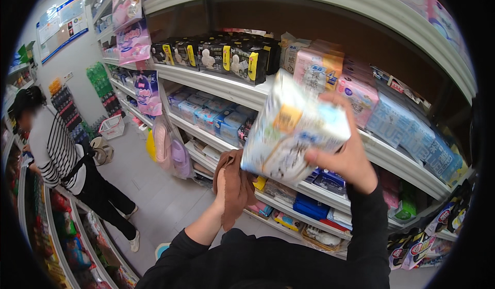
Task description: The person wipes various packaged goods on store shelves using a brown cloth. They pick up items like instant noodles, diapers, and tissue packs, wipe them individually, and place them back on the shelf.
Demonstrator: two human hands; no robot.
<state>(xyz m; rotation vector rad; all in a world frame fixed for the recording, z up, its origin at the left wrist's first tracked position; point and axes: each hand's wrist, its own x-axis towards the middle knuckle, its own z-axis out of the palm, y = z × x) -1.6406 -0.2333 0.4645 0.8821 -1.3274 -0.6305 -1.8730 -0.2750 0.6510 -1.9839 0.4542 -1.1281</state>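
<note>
My right hand grips a white and light-blue plastic-wrapped pack, blurred and tilted in front of the shelf. A brown cloth is draped over my left hand, which holds it close to the pack's lower left corner; most of its fingers are hidden. Beyond the pack, on the shelf, black packs with yellow labels stand in a row at the left. Pink packs and blue packs stand to the right.
Lower shelves carry blue packs and folded goods. Bagged slippers hang at the shelf's left end. A person in a striped top stands at the opposite shelves on the left. A white basket rests on the floor near bottled drinks.
</note>
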